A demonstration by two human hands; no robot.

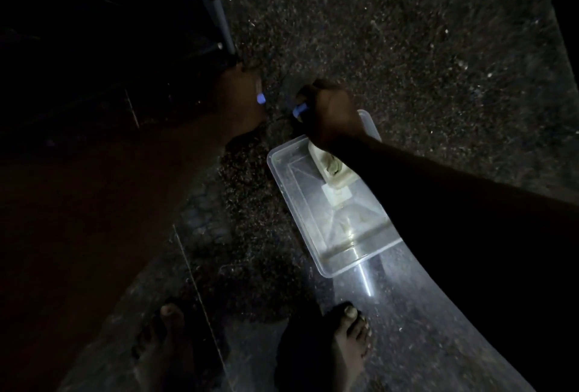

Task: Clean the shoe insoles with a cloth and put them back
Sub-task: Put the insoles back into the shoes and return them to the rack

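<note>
Just beyond tub [275,172]: right hand [332,114] curled round dark item [286,102], left hand [241,100] fingers indiscernible; insoles unidentifiable, wiping seemingly underway, refitting apparently outstanding.

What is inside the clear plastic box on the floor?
A pale blocky object lies at the far end of the box; what it is, I cannot tell. The right forearm covers part of it and the box's right side. Nothing else shows clearly.

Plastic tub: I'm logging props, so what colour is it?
The plastic tub is clear and colourless, shown in the head view.
</note>
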